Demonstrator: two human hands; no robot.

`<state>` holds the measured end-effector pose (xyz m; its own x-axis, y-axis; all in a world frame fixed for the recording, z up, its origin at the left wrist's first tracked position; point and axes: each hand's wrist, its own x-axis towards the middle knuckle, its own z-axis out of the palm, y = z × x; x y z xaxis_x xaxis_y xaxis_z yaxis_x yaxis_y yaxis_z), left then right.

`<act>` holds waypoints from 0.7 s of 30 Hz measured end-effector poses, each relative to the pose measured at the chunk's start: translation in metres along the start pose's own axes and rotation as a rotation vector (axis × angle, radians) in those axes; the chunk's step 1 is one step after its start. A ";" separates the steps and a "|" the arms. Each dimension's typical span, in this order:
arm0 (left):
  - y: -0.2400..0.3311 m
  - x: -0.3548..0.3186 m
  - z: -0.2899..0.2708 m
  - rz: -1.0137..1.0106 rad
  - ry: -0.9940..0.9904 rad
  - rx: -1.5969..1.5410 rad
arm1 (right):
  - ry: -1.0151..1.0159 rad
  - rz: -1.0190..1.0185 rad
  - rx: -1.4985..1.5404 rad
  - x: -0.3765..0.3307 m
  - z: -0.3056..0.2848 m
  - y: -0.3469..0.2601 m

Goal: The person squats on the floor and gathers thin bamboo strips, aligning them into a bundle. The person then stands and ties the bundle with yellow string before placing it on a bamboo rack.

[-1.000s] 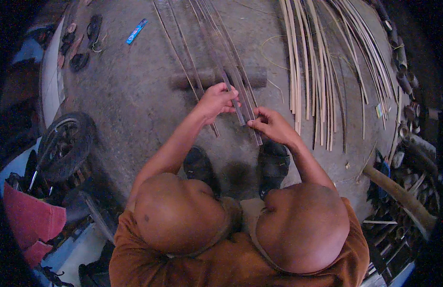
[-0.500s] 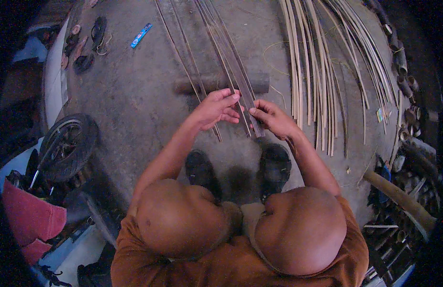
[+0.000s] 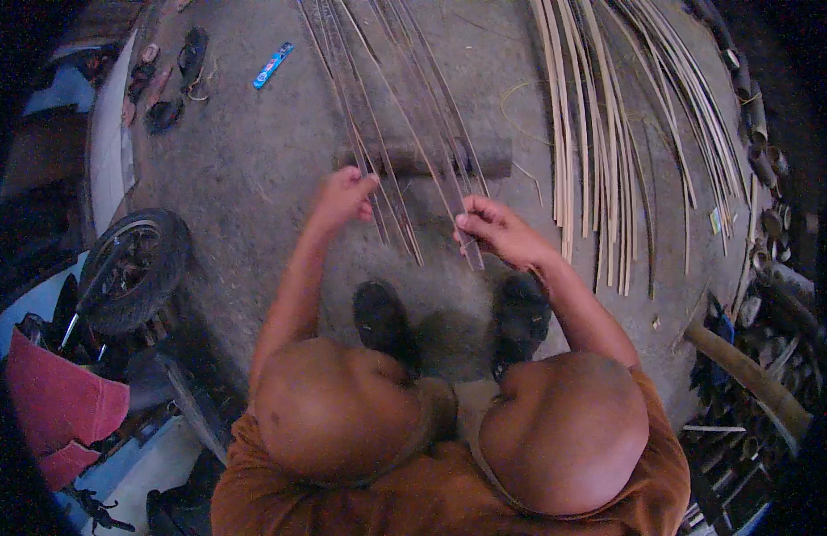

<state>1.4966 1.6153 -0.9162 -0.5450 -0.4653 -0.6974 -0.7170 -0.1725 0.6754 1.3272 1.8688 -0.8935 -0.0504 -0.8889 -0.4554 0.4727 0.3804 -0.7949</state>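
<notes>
My right hand [image 3: 510, 234] is closed round the near ends of a few thin brown bamboo strips [image 3: 473, 259], thumb on top. To the left, my left hand [image 3: 344, 198] has its fingers curled together at the edge of another group of thin strips [image 3: 417, 254], apparently pinching one of them. Its fingertips partly hide the hold. Both groups run away from me across a short dark round log [image 3: 497, 159] lying crosswise on the floor. Between the hands, a gap separates the two groups.
Many pale bamboo strips [image 3: 561, 134] lie along the right on the concrete floor [image 3: 253, 170]. A small blue packet [image 3: 273, 66] lies at the far left. A wheel with a tyre [image 3: 132, 268] stands at left. Cut bamboo pieces [image 3: 762, 393] are piled at right.
My left hand has moved left, away from the right hand, and a strip now lies with the left group. My right hand stays around its strips, slightly shifted.
</notes>
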 end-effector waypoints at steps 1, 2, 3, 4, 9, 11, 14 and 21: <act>-0.005 0.005 0.001 -0.014 -0.028 0.087 | 0.017 0.017 -0.054 0.010 -0.003 0.017; -0.011 -0.012 -0.002 -0.036 0.006 0.026 | -0.017 0.028 -0.068 0.021 0.006 0.020; -0.008 -0.015 0.010 -0.044 -0.013 -0.024 | 0.004 0.044 -0.076 0.025 0.011 0.026; -0.008 -0.016 0.016 -0.053 -0.033 -0.073 | 0.027 0.060 -0.082 0.030 0.016 0.033; -0.010 -0.019 0.004 -0.023 -0.173 -0.144 | 0.043 -0.010 -0.133 0.045 0.032 0.036; 0.003 -0.031 0.000 -0.022 -0.246 -0.172 | 0.035 -0.001 -0.119 0.043 0.037 0.027; 0.017 -0.042 0.003 0.014 -0.348 -0.204 | 0.042 -0.008 -0.089 0.045 0.040 0.025; 0.021 -0.043 0.022 0.074 -0.363 -0.278 | 0.086 -0.054 -0.112 0.040 0.043 0.017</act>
<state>1.4955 1.6513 -0.8775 -0.7428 -0.1591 -0.6503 -0.5540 -0.3993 0.7305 1.3714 1.8290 -0.9077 -0.1501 -0.8856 -0.4395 0.3661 0.3631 -0.8568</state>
